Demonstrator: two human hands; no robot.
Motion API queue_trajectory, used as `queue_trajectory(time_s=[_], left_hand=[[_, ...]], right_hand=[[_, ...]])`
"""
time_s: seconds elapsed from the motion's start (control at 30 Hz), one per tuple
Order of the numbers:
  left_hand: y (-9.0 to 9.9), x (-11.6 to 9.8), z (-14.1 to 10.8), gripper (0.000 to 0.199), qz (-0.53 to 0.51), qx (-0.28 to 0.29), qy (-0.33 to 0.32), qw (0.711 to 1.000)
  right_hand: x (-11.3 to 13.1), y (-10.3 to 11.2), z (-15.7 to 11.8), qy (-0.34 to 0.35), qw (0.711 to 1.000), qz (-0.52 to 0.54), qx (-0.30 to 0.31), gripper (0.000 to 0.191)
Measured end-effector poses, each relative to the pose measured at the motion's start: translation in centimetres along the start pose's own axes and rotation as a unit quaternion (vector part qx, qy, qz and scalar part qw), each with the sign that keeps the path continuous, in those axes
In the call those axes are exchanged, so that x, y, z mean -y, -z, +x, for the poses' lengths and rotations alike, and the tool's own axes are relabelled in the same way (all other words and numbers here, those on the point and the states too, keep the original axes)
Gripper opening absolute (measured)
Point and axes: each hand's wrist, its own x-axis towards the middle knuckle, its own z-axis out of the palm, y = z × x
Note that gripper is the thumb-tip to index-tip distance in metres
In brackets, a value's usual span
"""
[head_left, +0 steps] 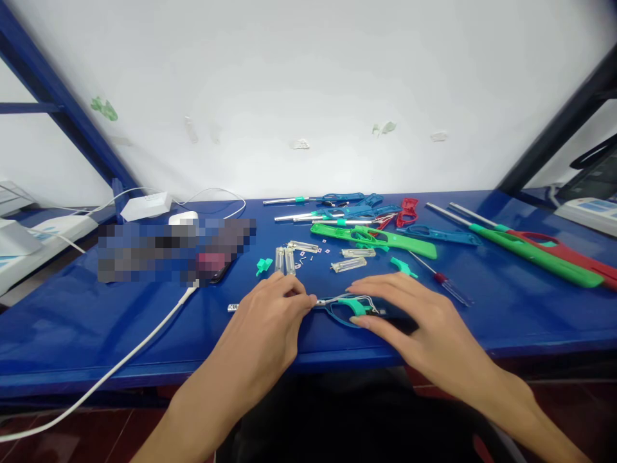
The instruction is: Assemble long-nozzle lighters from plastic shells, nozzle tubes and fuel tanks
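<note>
Blue-cased lighter (pixel 355 307) sits pinched by left hand (pixel 272 315), right hand (pixel 424 312) arching over it, grip parted.

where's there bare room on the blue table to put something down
Two patches of the blue table look free: front left, between the white cable and left hand; front right, bordered by the screwdriver and closed green lighter. The middle is crowded: clear plastic pieces and lighter shells lie beyond that hand and the right hand.
</note>
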Motion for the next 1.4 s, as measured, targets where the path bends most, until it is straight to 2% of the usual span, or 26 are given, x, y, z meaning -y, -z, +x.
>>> queue_trajectory(time_s=[0.1,0.23,0.37,0.47,0.57,0.73,0.97,1.1,1.27,1.4], left_hand=[[0.0,-0.3,0.0,0.034,0.017,0.006,0.004,1.0],[0.0,-0.3,-0.1,0.037,0.028,0.004,0.004,1.0],[0.0,-0.3,-0.2,0.039,0.032,0.002,0.014,0.999],[-0.1,-0.4,-0.3,0.04,0.031,0.003,0.015,0.999],[-0.1,-0.5,-0.4,0.041,0.036,0.003,0.012,0.999],[-0.1,-0.5,-0.3,0.04,0.046,0.0,0.005,0.999],[0.0,-0.5,-0.2,0.047,0.067,0.015,-0.004,0.998],[0.3,-0.4,-0.2,0.053,0.118,0.047,-0.024,0.992],[0.4,-0.5,0.0,0.074,0.182,0.068,-0.082,0.978],[0.4,-0.8,0.1,0.074,0.236,0.084,-0.109,0.962]], right_hand=[[-0.5,1.0,0.5,-0.045,0.999,0.003,0.014,0.025],[-1.7,2.3,1.7,-0.026,0.995,-0.024,0.089,0.028],[-2.6,3.3,3.6,-0.018,0.982,0.006,0.187,0.017],[-2.6,3.7,4.4,-0.024,0.976,0.015,0.217,0.011],[-2.4,3.8,4.1,-0.01,0.983,0.002,0.185,0.011],[-2.5,3.3,2.0,0.041,0.991,-0.046,0.12,0.021],[-3.2,2.8,-0.3,0.129,0.978,-0.142,0.081,0.039],[-3.0,3.0,-0.4,0.172,0.969,-0.168,0.066,0.039],[-2.8,2.9,-0.4,0.179,0.965,-0.178,0.07,0.038],[-2.8,3.1,-0.4,0.149,0.975,-0.142,0.083,0.037]])
